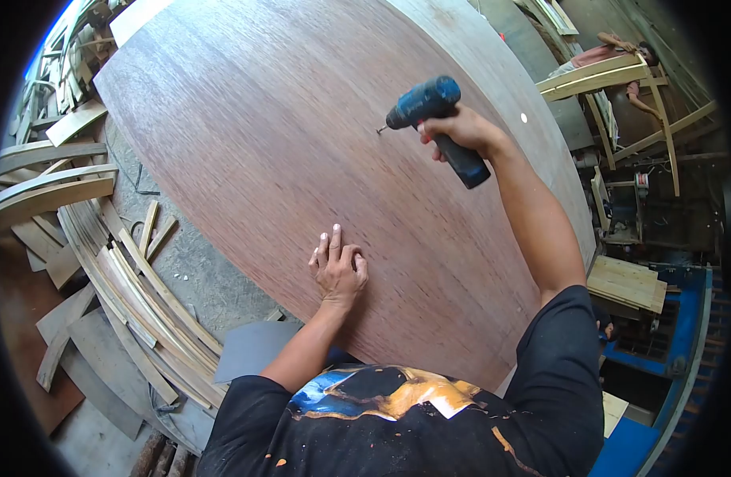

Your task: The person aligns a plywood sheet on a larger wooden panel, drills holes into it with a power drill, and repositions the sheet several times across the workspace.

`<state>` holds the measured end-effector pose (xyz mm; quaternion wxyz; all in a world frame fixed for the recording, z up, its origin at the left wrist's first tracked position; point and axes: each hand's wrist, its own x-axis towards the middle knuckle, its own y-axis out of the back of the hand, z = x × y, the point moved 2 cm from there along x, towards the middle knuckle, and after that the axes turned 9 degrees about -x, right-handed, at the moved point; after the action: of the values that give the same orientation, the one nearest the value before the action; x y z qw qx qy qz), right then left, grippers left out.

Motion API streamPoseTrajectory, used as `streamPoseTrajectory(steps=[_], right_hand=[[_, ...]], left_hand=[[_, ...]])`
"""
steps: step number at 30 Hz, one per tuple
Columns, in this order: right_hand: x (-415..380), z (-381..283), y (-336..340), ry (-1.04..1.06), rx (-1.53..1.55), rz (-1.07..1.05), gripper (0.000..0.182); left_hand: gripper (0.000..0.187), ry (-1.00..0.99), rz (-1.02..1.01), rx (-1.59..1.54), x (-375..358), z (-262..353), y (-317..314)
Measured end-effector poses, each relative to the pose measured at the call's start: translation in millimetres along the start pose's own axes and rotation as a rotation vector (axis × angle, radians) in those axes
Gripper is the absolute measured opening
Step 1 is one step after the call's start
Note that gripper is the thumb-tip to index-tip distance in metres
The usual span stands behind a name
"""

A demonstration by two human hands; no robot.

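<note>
A large reddish-brown wood panel (pixel 286 151) spreads out in front of me. My right hand (pixel 458 131) is wrapped round the grip of a blue and black cordless drill (pixel 429 99). The drill points left, its bit close to the panel's surface; whether the tip touches the wood I cannot tell. My left hand (pixel 339 269) rests on the panel nearer my body, palm down, with some fingers stretched forward and others bent. No tool shows in it.
Curved wooden strips (pixel 158 302) and boards lie on the floor at the left. At the upper right a person (pixel 596 56) is beside curved wooden frames (pixel 596 79). Stacked boards (pixel 626 284) and a blue metal frame (pixel 687 318) stand at the right.
</note>
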<state>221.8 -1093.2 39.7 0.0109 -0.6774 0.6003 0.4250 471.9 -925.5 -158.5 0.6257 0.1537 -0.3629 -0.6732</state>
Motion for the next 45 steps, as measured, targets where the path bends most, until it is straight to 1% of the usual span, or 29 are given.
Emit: streamPoseTrajectory(steps=[3, 4, 8, 12, 14, 18, 20, 21, 23, 24, 26, 28, 29, 30, 31, 32, 33, 34, 35, 37, 38, 39, 40, 41, 43, 44, 45], right_hand=[[4.0, -2.0, 0.1, -0.072, -0.002, 0.037, 0.024], [6.3, -0.5, -2.5, -0.077, 0.008, 0.016, 0.021], [-0.4, -7.9, -1.0, -0.087, 0.034, 0.014, 0.023], [-5.6, -14.0, 1.8, -0.069, 0.05, 0.022, 0.022], [-8.2, -18.2, 1.8, -0.09, -0.004, 0.013, 0.026], [-5.4, -14.6, 2.1, -0.09, -0.021, 0.005, 0.026], [-8.9, -11.5, -0.9, -0.022, 0.023, 0.032, 0.025], [-11.2, 1.1, -4.4, 0.022, 0.026, 0.083, 0.028], [-37.7, 30.2, -24.3, 0.156, -0.124, 0.234, 0.035], [-52.0, 51.1, -38.0, 0.463, -0.211, 0.451, 0.041], [-82.8, 107.3, -70.3, 0.571, -0.119, 0.551, 0.055], [-120.5, 159.1, -106.8, 0.484, -0.125, 0.518, 0.064], [-145.2, 180.7, -121.1, 0.588, -0.307, 0.611, 0.067], [-167.3, 204.0, -134.5, 0.414, -0.427, 0.545, 0.069], [-187.7, 225.9, -146.0, 0.218, -0.527, 0.482, 0.071], [-207.0, 242.2, -155.0, 0.187, -0.567, 0.49, 0.074], [-222.8, 257.9, -163.2, 0.149, -0.601, 0.497, 0.076], [-232.7, 278.2, -171.3, 0.26, -0.584, 0.566, 0.078], [-242.8, 296.4, -178.8, 0.249, -0.576, 0.543, 0.078], [-254.3, 327.1, -195.2, 0.268, -0.537, 0.582, 0.08], [-260.2, 333.1, -201.3, 0.256, -0.517, 0.616, 0.08], [-270.9, 337.4, -204.5, 0.249, -0.499, 0.643, 0.081], [-289.6, 343.0, -204.9, 0.251, -0.416, 0.723, 0.079], [-311.7, 353.4, -202.2, 0.257, -0.229, 0.873, 0.067], [-372.6, 394.4, -207.4, 0.125, 0.176, 1.166, 0.046], [-405.4, 426.9, -226.3, -0.104, 0.34, 1.27, 0.036], [-441.1, 462.6, -249.7, -0.333, 0.499, 1.357, 0.028]], left_hand=[[0.011, -0.007, -0.036, 0.009, -3.9, 2.0, -1.4], [0.011, 0.008, -0.053, 0.012, -4.0, 1.4, -2.1], [0.01, 0.015, -0.072, 0.026, -2.4, 1.2, -1.9], [0.01, 0.008, -0.055, 0.029, -2.5, 3.5, -2.0], [0.01, 0.008, -0.05, 0.032, -2.5, 3.3, -2.5], [0.009, 0.02, -0.036, 0.019, -0.5, 5.8, 0.1], [0.008, 0.02, -0.028, 0.026, -1.7, 5.8, -0.3], [0.008, 0.015, -0.02, 0.033, -0.2, 4.1, -1.0], [0.007, 0.009, 0.002, 0.028, 1.1, 2.2, -2.9], [0.006, 0.018, 0.016, 0.02, -0.6, 1.2, -2.2], [0.006, 0.025, 0.023, 0.016, -1.5, 1.3, -0.6], [0.005, -0.003, 0.015, 0.009, -2.1, 3.4, 2.4], [0.006, -0.012, 0.041, 0.056, -2.0, 3.6, 4.5], [0.007, -0.041, 0.056, 0.092, 0.2, 5.5, 3.2], [0.008, -0.024, 0.055, 0.012, 5.0, 1.5, 0.7], [0.01, -0.011, 0.037, -0.07, 11.8, -1.0, -4.1], [0.011, 0.002, 0.05, -0.129, 22.0, 7.7, -10.9], [0.012, 0.015, 0.06, -0.187, 31.2, 25.9, -20.1], [0.012, -0.061, -0.004, -0.204, 37.0, 56.9, -30.7], [0.014, -0.113, -0.185, -0.373, 47.5, 129.3, -63.5], [0.014, -0.179, -0.235, -0.383, 45.8, 160.0, -87.1], [0.014, -0.277, -0.367, -0.433, 39.8, 193.7, -112.8], [0.015, -0.368, -0.499, -0.476, 28.8, 226.0, -139.4], [0.015, -0.411, -0.547, -0.462, 17.8, 254.7, -167.1], [0.014, -0.622, -0.746, -0.413, -12.8, 301.1, -226.4], [0.014, -0.664, -0.796, -0.394, -28.5, 321.4, -254.6], [0.015, -0.749, -0.832, -0.33, -41.8, 342.0, -285.7]])
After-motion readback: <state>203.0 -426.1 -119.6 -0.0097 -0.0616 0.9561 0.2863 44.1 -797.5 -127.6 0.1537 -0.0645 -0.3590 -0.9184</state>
